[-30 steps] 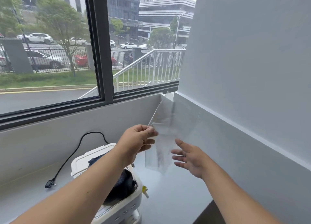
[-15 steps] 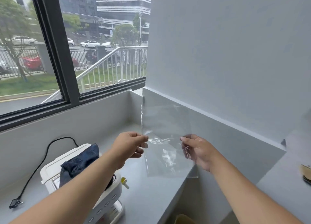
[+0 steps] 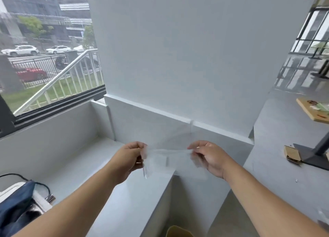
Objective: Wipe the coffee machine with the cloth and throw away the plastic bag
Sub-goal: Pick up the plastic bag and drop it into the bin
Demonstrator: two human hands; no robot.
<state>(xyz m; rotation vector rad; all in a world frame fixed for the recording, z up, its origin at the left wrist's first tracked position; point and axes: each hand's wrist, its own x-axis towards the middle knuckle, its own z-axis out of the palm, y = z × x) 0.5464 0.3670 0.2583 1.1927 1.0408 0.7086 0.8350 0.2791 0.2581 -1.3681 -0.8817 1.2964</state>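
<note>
A clear plastic bag (image 3: pixel 167 158) is stretched between my two hands above the end of the grey counter. My left hand (image 3: pixel 130 159) pinches its left edge and my right hand (image 3: pixel 209 156) pinches its right edge. The white coffee machine (image 3: pixel 40 200) sits at the lower left edge of the view, mostly cut off. A dark blue cloth (image 3: pixel 17 204) is draped over its top.
The grey counter (image 3: pixel 110 210) ends at a corner under the bag. A yellowish rim (image 3: pixel 179 231) shows on the floor below that corner. A black power cord (image 3: pixel 16 175) runs behind the machine. A wooden table on a black stand (image 3: pixel 315 112) is at the right.
The view has swung right, so the machine and cloth slid to the lower left. My hands moved apart and pulled the bag out flat between them.
</note>
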